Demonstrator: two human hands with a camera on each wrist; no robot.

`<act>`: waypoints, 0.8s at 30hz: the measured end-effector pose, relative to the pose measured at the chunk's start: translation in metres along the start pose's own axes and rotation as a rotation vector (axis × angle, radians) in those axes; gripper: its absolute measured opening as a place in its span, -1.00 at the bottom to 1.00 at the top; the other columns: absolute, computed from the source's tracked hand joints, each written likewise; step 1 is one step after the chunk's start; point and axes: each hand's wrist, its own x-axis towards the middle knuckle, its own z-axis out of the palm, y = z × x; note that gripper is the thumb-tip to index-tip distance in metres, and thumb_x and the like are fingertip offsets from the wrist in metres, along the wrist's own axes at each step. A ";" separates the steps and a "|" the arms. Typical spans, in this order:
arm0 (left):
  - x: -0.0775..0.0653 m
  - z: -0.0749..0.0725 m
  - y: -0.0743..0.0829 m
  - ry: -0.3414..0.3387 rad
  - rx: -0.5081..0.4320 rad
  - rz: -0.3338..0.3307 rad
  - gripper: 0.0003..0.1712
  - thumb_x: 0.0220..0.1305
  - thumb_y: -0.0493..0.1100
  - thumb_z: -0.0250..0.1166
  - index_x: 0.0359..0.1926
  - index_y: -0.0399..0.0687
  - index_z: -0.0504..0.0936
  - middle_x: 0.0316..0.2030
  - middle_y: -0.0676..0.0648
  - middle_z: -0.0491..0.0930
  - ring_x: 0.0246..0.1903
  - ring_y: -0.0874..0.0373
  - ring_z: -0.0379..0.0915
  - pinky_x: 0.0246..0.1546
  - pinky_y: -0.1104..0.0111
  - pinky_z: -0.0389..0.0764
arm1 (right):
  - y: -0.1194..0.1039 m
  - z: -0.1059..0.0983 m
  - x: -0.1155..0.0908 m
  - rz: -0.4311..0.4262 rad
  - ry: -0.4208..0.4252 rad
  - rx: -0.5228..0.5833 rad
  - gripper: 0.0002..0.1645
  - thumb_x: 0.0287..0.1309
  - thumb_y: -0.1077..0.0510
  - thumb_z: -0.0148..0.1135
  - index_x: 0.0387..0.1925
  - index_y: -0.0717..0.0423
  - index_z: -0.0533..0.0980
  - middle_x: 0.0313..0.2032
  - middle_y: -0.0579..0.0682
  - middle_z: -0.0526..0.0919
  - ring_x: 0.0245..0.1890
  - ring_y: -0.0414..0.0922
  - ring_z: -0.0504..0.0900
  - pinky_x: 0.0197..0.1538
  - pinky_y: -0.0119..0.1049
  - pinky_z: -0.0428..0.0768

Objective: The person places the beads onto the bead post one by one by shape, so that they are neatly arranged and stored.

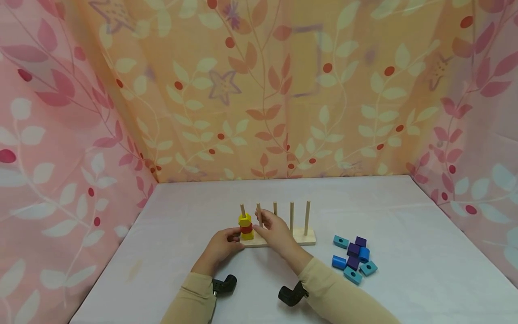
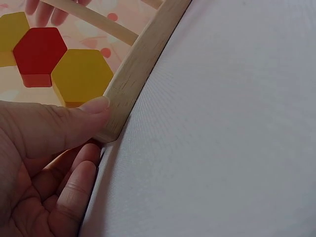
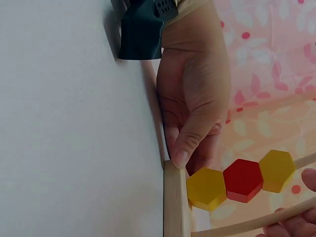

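My left hand (image 1: 223, 247) grips the left end of a wooden peg stand (image 1: 306, 237). Its thumb lies on the base's end in the left wrist view, with the other fingers curled beside it. On the leftmost peg are stacked a lower yellow hexagonal block (image 2: 83, 76), a red one (image 2: 40, 52) and an upper yellow one (image 3: 277, 170). My right hand (image 1: 279, 234) is around the second peg (image 3: 252, 225), thumb toward the stack and fingers behind the peg. No block shows between its fingers; whether they touch the peg is unclear.
Right of the stand lies a loose group of blocks: teal rectangular ones (image 1: 353, 275), purple cubes (image 1: 353, 249) and blue cylinders (image 1: 339, 262). A white cloth (image 1: 194, 202) covers the table. Patterned curtains (image 1: 263, 112) enclose the back and sides. Black wrist devices (image 1: 292, 294) sit at both sleeves.
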 end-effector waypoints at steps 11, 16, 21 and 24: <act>-0.001 -0.001 0.000 0.004 0.014 0.004 -0.40 -0.11 -0.25 0.45 0.06 -0.10 0.55 -0.28 -0.01 0.57 -0.26 0.13 0.41 -0.12 0.21 0.44 | 0.001 -0.037 -0.018 0.017 -0.076 -0.019 -0.56 0.15 0.11 0.20 0.08 0.11 0.47 0.03 0.02 0.55 0.02 -0.05 0.53 0.03 -0.19 0.47; -0.003 -0.001 0.002 -0.004 0.021 0.008 -0.40 -0.11 -0.24 0.45 0.07 -0.10 0.54 -0.26 -0.01 0.57 -0.25 0.14 0.41 -0.10 0.20 0.42 | 0.001 -0.059 -0.024 0.052 -0.076 -0.093 -0.69 0.14 0.08 0.20 -0.06 0.02 0.56 -0.09 -0.06 0.62 -0.07 -0.12 0.57 -0.04 -0.25 0.52; -0.003 -0.002 0.004 -0.001 0.035 0.015 -0.40 -0.10 -0.24 0.45 0.07 -0.09 0.55 -0.25 -0.01 0.58 -0.25 0.14 0.41 -0.11 0.20 0.42 | 0.002 -0.081 -0.030 0.061 -0.097 -0.158 -0.76 0.15 0.08 0.19 -0.13 0.02 0.58 -0.15 -0.07 0.63 -0.10 -0.12 0.58 -0.08 -0.25 0.54; -0.002 -0.002 0.005 -0.008 0.032 0.015 -0.40 -0.10 -0.24 0.44 0.08 -0.10 0.54 -0.25 -0.01 0.58 -0.24 0.14 0.42 -0.11 0.20 0.43 | 0.005 -0.096 -0.034 0.053 -0.116 -0.178 -0.79 0.16 0.08 0.18 -0.18 0.03 0.59 -0.18 -0.05 0.64 -0.11 -0.11 0.58 -0.08 -0.25 0.54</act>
